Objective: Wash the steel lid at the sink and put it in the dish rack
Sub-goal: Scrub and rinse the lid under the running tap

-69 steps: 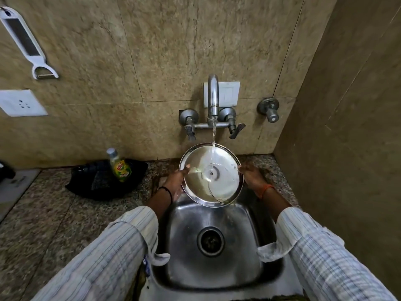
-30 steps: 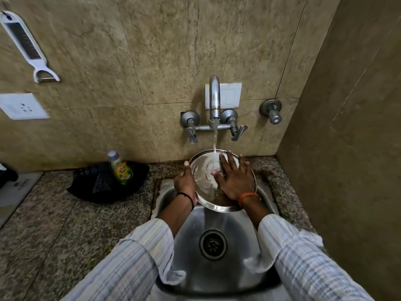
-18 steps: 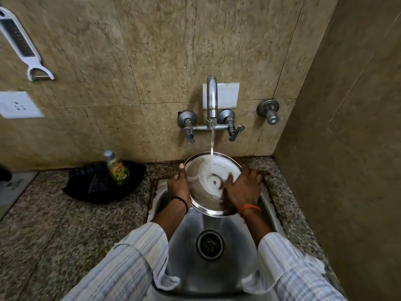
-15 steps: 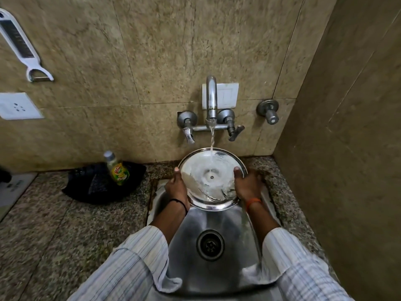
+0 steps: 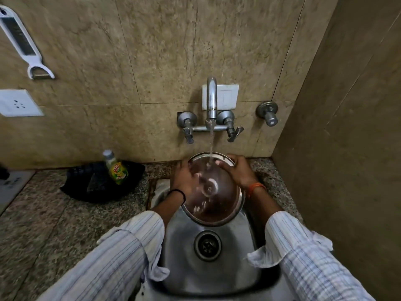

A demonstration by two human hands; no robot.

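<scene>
A person is holding the lid [image 5: 213,192] over the sink [image 5: 208,263], under water that is running from the tap [image 5: 211,101] onto its upper part. The lid is tilting toward the camera, its far edge raised toward the wall, and a film of water is spreading across its face around the small centre knob. The left hand [image 5: 184,181] is gripping the left rim, fingers curled over the edge. The right hand [image 5: 237,171] is gripping the upper right rim, thumb lying on the wet face. Both hands are closed on the lid; neither is free.

Handling, as judged: the lid is appearing thin, rigid and light, so it is unlikely to bend or break, but wet polished steel is slippery. The rim is offering the surest hold, pinched at two opposite points; the knob is small and wet and is giving a poorer hold. A slip would be dropping the lid into the sink, noisily rather than harmfully.

A soap bottle [image 5: 116,170] is standing on a black cloth [image 5: 97,187] on the worktop [image 5: 43,224], left of the sink. A peeler [image 5: 26,44] is hanging on the wall. No dish rack is showing in this view, so rinsing is the step in hand.
</scene>
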